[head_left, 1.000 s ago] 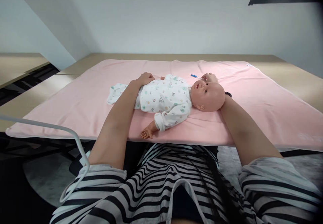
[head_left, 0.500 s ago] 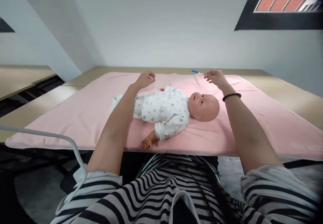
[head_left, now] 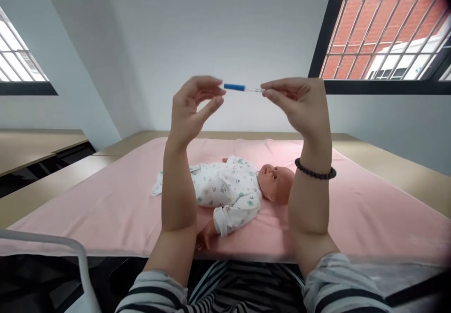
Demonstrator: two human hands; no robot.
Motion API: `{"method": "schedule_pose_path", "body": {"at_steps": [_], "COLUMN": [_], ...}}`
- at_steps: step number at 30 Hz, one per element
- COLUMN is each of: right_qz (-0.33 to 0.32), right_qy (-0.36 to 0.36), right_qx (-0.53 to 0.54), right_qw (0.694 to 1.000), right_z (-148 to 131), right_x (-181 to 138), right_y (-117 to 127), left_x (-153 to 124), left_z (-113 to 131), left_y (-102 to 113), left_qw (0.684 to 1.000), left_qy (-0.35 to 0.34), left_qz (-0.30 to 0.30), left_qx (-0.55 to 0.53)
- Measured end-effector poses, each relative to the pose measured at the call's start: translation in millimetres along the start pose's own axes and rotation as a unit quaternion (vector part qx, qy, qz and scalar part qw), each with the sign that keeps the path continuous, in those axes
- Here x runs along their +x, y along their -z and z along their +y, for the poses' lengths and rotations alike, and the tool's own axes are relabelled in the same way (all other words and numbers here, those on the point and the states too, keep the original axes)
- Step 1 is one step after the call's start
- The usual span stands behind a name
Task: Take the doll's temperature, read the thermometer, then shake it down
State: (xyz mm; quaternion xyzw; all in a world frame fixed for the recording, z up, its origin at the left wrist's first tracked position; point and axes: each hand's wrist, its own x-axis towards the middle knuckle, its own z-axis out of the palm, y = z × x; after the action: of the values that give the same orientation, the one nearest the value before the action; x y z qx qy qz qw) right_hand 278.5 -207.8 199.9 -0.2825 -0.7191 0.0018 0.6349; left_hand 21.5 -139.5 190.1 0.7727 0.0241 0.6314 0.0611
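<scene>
A slim thermometer (head_left: pixel 243 88) with a blue end is held level at eye height, well above the counter (head_left: pixel 387 162): the right hand (head_left: pixel 299 104) is pinched shut on its clear end, while the left hand (head_left: pixel 192 108) hovers with fingers parted just beside the blue tip. Below, the doll (head_left: pixel 239 191) lies on its back on the pink blanket (head_left: pixel 105 209), untouched.
</scene>
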Motion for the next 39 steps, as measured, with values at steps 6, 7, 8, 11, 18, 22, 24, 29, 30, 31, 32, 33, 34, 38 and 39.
{"method": "schedule_pose_path", "body": {"at_steps": [6, 7, 8, 11, 18, 22, 24, 29, 30, 31, 32, 33, 34, 38, 39], "right_qz": [-0.030, -0.034, -0.037, -0.051, -0.067, -0.058, -0.056, -0.059, -0.060, -0.061, -0.063, -0.064, -0.065, -0.078, -0.086], "right_qy": [0.012, 0.012, 0.011, 0.008, 0.006, -0.008, -0.011, -0.006, -0.008, -0.011, -0.015, -0.019, -0.023, -0.040, -0.047], "right_qx": [0.089, 0.095, 0.100, 0.114, 0.139, 0.117, 0.108, 0.103, 0.102, 0.102, 0.104, 0.108, 0.113, 0.130, 0.129], "right_qw": [0.995, 0.995, 0.994, 0.992, 0.988, 0.991, 0.993, 0.993, 0.993, 0.993, 0.993, 0.992, 0.991, 0.988, 0.987], "right_z": [6.7, 9.8, 12.6, 17.8, 7.9, 0.5, -1.3, -2.0, -1.8, -1.6, -1.3, -0.7, 0.0, 3.7, 4.5], "right_x": [-18.4, -18.2, -17.7, -16.6, -19.6, -21.4, -22.0, -22.5, -22.4, -22.4, -22.4, -22.5, -22.6, -23.0, -23.0], "right_y": [-21.5, -22.3, -22.4, -19.8, -14.1, -13.9, -13.6, -13.0, -12.9, -12.7, -12.4, -11.9, -11.2, -7.5, -6.8], "left_x": [-14.9, -14.8, -14.6, -13.5, -12.3, -12.6, -12.5, -11.5, -11.3, -11.2, -11.1, -11.1, -11.1, -11.3, -11.3], "left_z": [7.8, 10.2, 12.9, 21.1, 25.6, 25.7, 25.2, 19.2, 17.6, 16.1, 14.8, 13.7, 12.9, 12.0, 12.1], "left_y": [12.4, 14.5, 16.3, 19.8, 19.6, 19.8, 20.9, 23.4, 23.6, 23.8, 24.0, 24.1, 24.3, 24.9, 24.9], "left_qw": [0.999, 0.998, 0.996, 0.986, 0.971, 0.977, 0.979, 0.977, 0.977, 0.977, 0.976, 0.976, 0.976, 0.976, 0.976], "left_qy": [-0.006, -0.006, -0.006, -0.011, -0.093, -0.090, -0.089, -0.097, -0.101, -0.107, -0.113, -0.118, -0.121, -0.111, -0.110], "left_qz": [-0.006, 0.001, 0.003, -0.030, -0.022, -0.031, -0.031, -0.039, -0.037, -0.034, -0.031, -0.028, -0.025, -0.006, -0.002], "left_qx": [0.052, 0.068, 0.089, 0.165, 0.219, 0.190, 0.182, 0.185, 0.184, 0.183, 0.181, 0.180, 0.179, 0.189, 0.188]}}
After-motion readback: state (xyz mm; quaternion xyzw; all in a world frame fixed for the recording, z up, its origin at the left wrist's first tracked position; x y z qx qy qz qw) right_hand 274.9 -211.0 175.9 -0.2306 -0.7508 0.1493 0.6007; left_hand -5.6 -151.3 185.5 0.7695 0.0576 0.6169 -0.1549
